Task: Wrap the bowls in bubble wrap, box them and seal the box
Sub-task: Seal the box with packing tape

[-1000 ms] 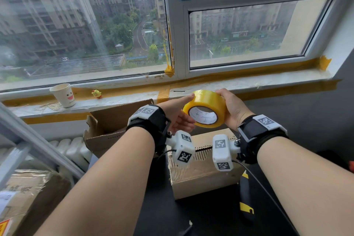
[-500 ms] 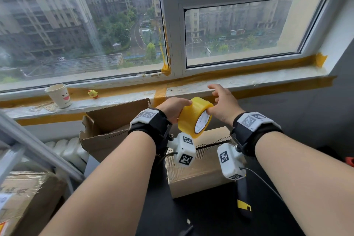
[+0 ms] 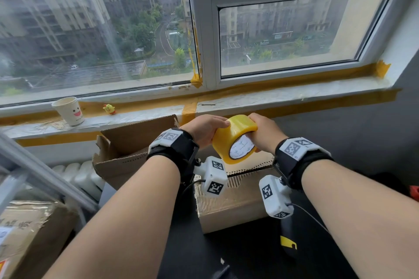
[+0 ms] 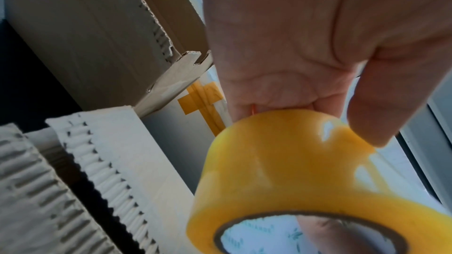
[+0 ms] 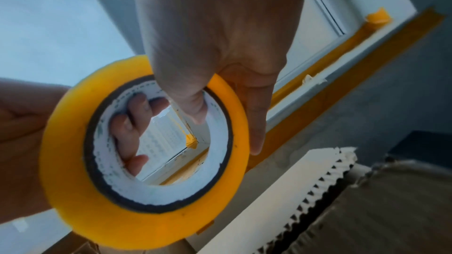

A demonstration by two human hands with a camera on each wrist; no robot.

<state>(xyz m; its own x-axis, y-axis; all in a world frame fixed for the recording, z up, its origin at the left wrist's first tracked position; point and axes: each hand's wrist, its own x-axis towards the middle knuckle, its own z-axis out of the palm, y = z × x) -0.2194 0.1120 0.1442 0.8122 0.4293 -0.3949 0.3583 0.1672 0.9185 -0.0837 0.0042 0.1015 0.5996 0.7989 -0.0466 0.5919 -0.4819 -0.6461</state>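
Note:
A yellow tape roll with a white core hangs just above the shut cardboard box on the dark table. Both hands hold it. My left hand grips it from the left, with the thumb on the outer face and fingers reaching into the core. My right hand grips it from the right; in the right wrist view its thumb is hooked inside the core of the roll and its fingers lie along the outside. The box's serrated flap edges meet along a dark seam. No bowls or bubble wrap show.
An open empty carton stands to the left under the sill. A paper cup and a small yellow toy sit on the windowsill. A black-and-yellow knife lies right of the box. A radiator and a taped carton are at lower left.
The roll has been turned between the hands and lowered slightly toward the box. The right hand shifted its grip, its thumb now in the core.

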